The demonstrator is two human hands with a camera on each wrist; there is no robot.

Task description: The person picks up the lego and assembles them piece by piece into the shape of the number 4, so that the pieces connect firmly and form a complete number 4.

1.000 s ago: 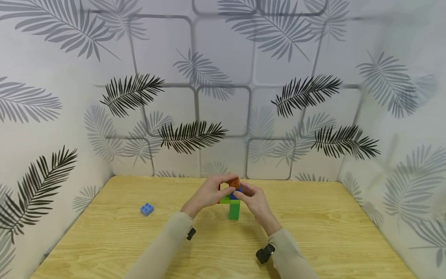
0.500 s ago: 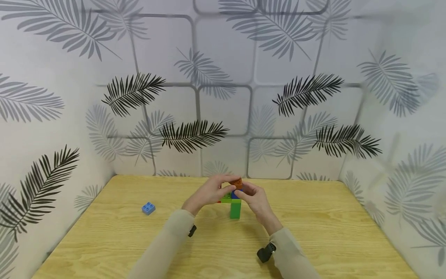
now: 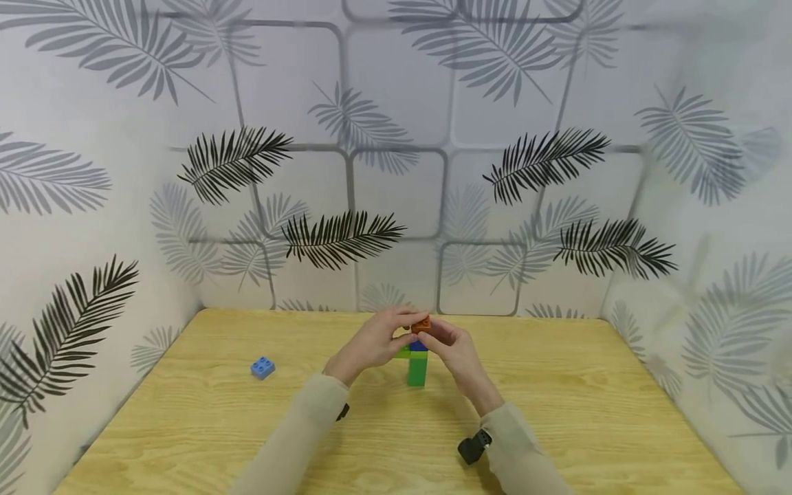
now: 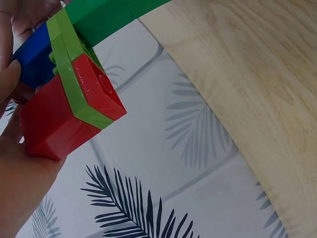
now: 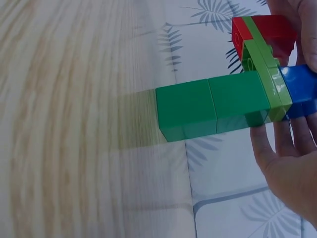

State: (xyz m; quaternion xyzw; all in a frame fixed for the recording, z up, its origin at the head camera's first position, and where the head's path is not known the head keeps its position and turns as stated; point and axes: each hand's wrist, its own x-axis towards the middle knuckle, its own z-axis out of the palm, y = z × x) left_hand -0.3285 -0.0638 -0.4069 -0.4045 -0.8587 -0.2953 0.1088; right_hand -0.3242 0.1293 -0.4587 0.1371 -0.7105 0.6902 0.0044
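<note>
An upright stack of toy building bricks stands on the wooden table (image 3: 396, 440) between both hands. Its base is a column of green bricks (image 5: 213, 106). A light-green layer (image 4: 69, 74) sits above that, with a blue brick (image 5: 299, 89) on top of it. Red bricks (image 4: 59, 119) are joined at the side of the light-green layer. At the top, the left hand (image 3: 374, 338) pinches an orange brick (image 3: 422, 323) between thumb and fingers. From the other side, the right hand (image 3: 456, 352) also pinches it, thumb at its lower front edge. The fingers hide much of the stack.
A loose light-blue brick (image 3: 262, 368) with studs up lies on the table to the left. Patterned panels (image 3: 396, 179) with feather prints rise behind the table and along both sides.
The right thumb has shifted slightly up, from the blue brick to the orange brick's lower edge. The left hand has moved slightly, and the red bricks are now hidden in the head view.
</note>
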